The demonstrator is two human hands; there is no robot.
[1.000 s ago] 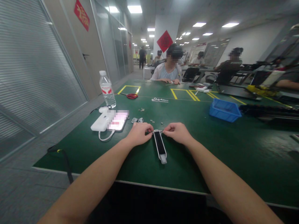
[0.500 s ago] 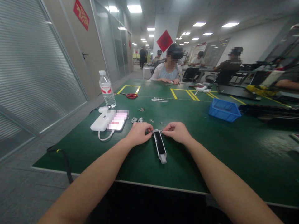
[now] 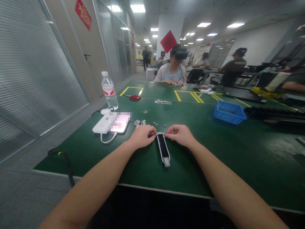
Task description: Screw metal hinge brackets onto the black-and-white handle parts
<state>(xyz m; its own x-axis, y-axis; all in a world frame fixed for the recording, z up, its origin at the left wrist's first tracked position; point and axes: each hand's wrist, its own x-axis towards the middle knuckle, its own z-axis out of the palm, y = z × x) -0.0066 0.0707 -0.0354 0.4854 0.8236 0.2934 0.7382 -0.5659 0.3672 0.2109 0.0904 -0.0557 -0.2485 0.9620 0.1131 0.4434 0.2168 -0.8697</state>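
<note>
A long narrow piece [image 3: 163, 148] with a white frame, a black middle and a grey near end lies on the green table. At its far left corner, my left hand [image 3: 143, 136] is closed in a pinch. My right hand [image 3: 180, 135] pinches at the far right corner in the same way. Something small and thin shows at the fingertips of each hand, too small to name. Just beyond the left hand lie small grey metal brackets [image 3: 140, 122]. Several small rings or nuts [image 3: 155, 123] are scattered past the piece.
To the left stand a water bottle [image 3: 109, 90], a white power bank [image 3: 104, 123] and a phone [image 3: 124, 122] joined by a cable. Red-handled scissors [image 3: 134, 98] lie farther back. A blue bin [image 3: 229, 112] is at right. Across the table sits another person [image 3: 170, 71].
</note>
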